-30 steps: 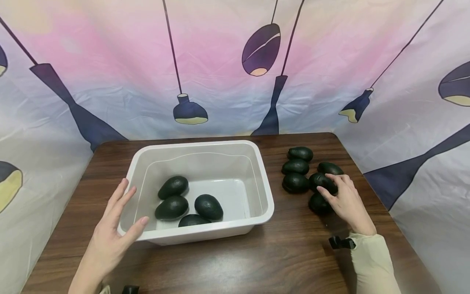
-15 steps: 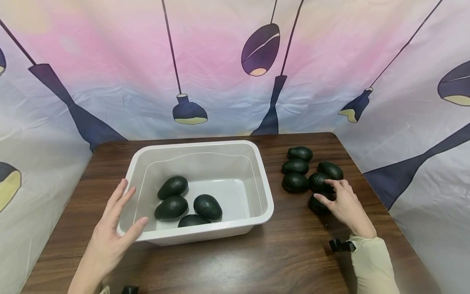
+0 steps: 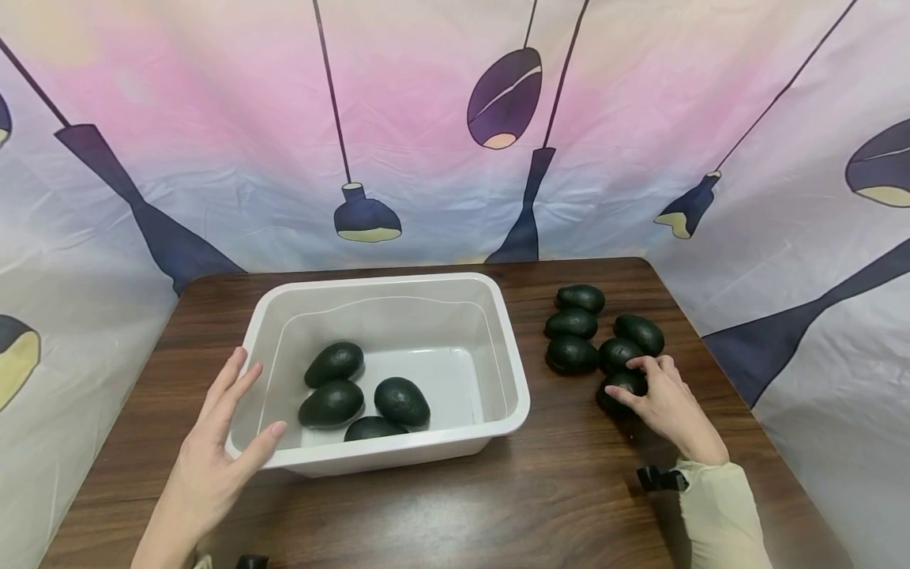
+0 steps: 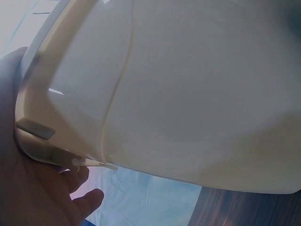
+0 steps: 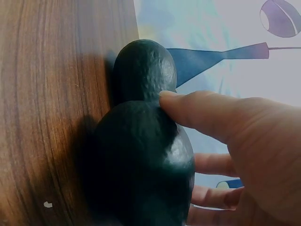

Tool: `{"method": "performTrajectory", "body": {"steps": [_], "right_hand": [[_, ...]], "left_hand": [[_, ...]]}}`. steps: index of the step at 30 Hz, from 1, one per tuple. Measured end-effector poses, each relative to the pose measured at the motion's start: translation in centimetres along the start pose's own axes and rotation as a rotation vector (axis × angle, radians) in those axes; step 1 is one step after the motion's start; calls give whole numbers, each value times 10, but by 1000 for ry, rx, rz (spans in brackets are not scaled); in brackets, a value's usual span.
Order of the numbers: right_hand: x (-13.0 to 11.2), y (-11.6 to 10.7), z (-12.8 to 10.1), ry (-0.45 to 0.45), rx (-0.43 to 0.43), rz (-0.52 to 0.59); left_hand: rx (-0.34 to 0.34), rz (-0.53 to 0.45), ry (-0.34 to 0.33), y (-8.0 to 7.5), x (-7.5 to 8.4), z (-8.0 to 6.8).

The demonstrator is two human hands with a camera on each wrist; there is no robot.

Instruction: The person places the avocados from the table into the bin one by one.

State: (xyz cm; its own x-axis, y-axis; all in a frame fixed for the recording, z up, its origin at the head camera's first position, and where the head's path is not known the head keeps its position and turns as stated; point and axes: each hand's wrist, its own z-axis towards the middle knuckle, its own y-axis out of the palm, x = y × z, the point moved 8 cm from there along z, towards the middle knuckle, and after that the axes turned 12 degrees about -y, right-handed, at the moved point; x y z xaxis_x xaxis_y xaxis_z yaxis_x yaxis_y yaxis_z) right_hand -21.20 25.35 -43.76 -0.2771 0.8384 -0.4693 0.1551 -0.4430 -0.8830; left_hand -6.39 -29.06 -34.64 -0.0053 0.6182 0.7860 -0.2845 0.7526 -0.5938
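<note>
A white plastic tub (image 3: 455,438) stands on the table, with several dark green avocados (image 3: 401,401) lying in it. My left hand (image 3: 213,454) rests against the tub's near left corner, fingers spread and fairly straight. In the left wrist view, the hand (image 4: 33,183) lies along the outside of the tub wall (image 4: 188,103). To the right, my right hand (image 3: 671,407) has thumb and fingers around the nearest avocado (image 3: 622,389) of a loose group. In the right wrist view, the thumb (image 5: 197,110) touches the top of this avocado (image 5: 146,155), and the other fingers are behind it.
More avocados (image 3: 572,354) sit close together on the right of the wooden table (image 3: 455,514). One avocado (image 3: 618,354) lies right behind the held one. A cloth printed with lamps (image 3: 426,142) hangs behind the table's back edge.
My right hand has moved back toward me, from the middle avocado to the nearest one, and its thumb and fingers have come around it. The left hand and tub have stayed put.
</note>
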Motion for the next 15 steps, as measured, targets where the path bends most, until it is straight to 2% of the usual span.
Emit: {"method": "performTrajectory", "body": {"steps": [10, 15], "right_hand": [[-3, 2, -4, -25, -68, -38], [-5, 1, -5, -49, -56, -62]], "left_hand": [[0, -5, -4, 0, -1, 0], [-2, -6, -1, 0, -1, 0]]}}
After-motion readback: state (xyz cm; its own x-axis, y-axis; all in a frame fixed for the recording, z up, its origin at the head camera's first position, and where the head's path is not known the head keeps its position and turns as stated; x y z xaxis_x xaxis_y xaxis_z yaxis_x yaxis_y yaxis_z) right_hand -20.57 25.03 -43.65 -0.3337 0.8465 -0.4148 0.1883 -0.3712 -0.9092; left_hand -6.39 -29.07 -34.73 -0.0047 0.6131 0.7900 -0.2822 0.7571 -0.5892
